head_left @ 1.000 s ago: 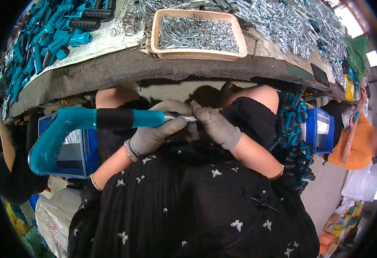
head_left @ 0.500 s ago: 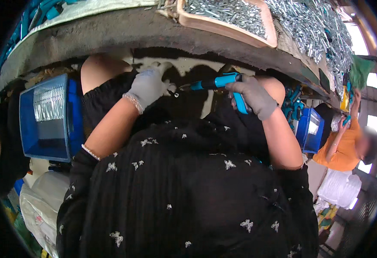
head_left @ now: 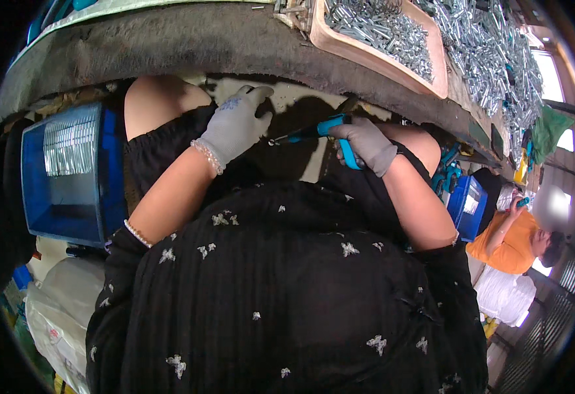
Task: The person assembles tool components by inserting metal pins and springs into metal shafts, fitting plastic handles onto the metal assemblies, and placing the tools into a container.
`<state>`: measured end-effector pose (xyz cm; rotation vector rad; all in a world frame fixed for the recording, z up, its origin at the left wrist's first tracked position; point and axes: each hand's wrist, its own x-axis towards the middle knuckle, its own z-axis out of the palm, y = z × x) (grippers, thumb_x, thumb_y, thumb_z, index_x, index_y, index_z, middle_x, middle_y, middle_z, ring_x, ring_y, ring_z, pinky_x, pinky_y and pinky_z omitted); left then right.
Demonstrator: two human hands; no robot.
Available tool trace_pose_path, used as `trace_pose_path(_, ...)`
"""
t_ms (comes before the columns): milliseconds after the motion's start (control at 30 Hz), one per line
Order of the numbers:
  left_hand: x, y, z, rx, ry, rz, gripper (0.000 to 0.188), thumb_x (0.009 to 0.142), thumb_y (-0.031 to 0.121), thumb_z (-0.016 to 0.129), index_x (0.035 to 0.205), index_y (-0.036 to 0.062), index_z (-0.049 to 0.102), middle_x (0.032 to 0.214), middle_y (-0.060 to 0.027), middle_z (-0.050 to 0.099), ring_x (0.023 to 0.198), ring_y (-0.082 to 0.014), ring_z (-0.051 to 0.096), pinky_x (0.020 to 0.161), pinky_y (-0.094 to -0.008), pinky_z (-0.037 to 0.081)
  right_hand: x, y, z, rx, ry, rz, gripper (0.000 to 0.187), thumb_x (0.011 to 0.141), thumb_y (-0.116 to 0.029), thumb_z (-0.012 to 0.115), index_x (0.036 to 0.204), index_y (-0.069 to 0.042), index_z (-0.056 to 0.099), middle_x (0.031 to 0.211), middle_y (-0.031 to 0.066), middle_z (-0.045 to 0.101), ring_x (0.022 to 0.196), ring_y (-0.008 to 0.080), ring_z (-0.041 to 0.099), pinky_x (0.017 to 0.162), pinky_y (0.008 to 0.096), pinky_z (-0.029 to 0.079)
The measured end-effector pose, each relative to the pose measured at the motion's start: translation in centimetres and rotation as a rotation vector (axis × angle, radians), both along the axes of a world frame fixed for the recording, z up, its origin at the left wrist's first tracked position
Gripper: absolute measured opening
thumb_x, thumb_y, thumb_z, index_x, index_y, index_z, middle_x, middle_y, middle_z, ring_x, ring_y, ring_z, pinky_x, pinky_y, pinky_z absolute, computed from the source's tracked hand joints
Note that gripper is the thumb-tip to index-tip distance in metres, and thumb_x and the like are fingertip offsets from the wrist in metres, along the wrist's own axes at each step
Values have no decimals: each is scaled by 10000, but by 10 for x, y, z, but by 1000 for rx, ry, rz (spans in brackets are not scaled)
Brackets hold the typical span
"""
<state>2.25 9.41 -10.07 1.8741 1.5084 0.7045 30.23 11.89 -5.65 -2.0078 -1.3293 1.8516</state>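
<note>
My right hand, in a grey glove, is wrapped around a teal-and-black plier-like hand tool. One teal handle sticks out below the fingers, and the narrow dark nose reaches left. A small shiny metal piece shows at the nose's tip; its kind is too small to tell. Just above and left of that tip, my left hand wears a pale grey glove. Its thumb and forefinger are apart, with nothing seen between them. Both hands are over my lap, in front of the bench edge.
The dark, worn bench edge runs across in front of me. On it are a pale plastic tray of small metal parts and a heap of metal pieces. Blue crates stand left and right. A co-worker in orange sits at right.
My right hand and the tool have shifted a little left, with the nose tilting lower. The left hand has moved slightly right, its fingers now up off the tip. The view has turned somewhat.
</note>
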Motion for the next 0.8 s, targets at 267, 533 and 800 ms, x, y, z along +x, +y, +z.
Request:
trace_pose_path(267,45,-10,40,125,236,-456,585,833,320,676,1327,38,536,1155,-237,612,1013,-389,632,879,-472,505,-25,-39,2,453,-448,852,373,782,-283,681,1029,-4,672,1033,257,679,983,376,664,873,452,501)
trace_pose_path(533,104,15,-69,-343,446,-649,361,894,335,568,950,38,766,980,-205,732,918,-356,716,804,-476,550,-36,-50,-63,390,-499,719,266,774,-279,655,904,-74,765,941,192,729,881,379,705,798,504,533)
trace_pose_path(800,120,29,-105,522,266,-547,389,934,299,517,1163,30,679,998,-231,708,885,-363,714,785,-502,553,-23,-27,-43,396,-496,712,334,791,-377,657,860,-70,769,913,213,720,845,367,709,727,471,546)
